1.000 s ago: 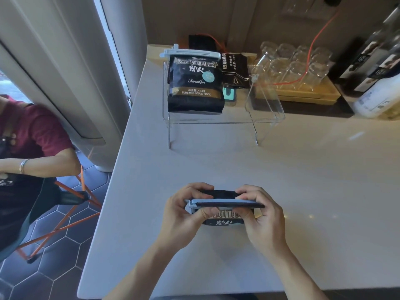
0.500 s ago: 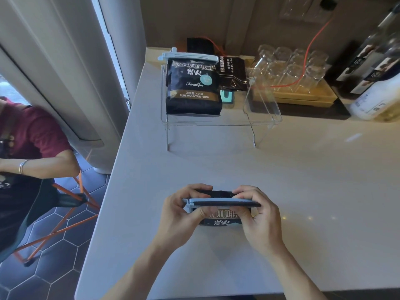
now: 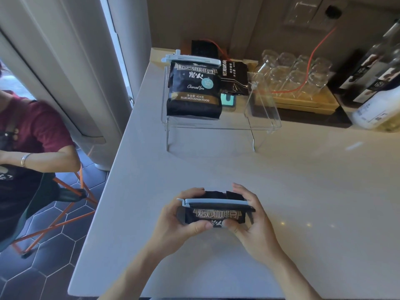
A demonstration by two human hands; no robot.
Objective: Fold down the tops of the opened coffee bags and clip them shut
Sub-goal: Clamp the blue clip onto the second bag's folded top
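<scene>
While both hands are gripping it near the tabletop's (image 3: 303,191) front edge, the coffee bag (image 3: 216,216) is lying crosswise, clip (image 3: 216,202) running left to right; left hand (image 3: 181,219) is holding one end, right hand (image 3: 253,221) the other, equally near.

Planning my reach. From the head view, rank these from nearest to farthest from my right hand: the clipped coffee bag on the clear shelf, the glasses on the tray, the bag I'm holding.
1. Held bag, in the right hand.
2. Clipped coffee bag, on the clear shelf, ahead-left.
3. Glasses, back right.
</scene>
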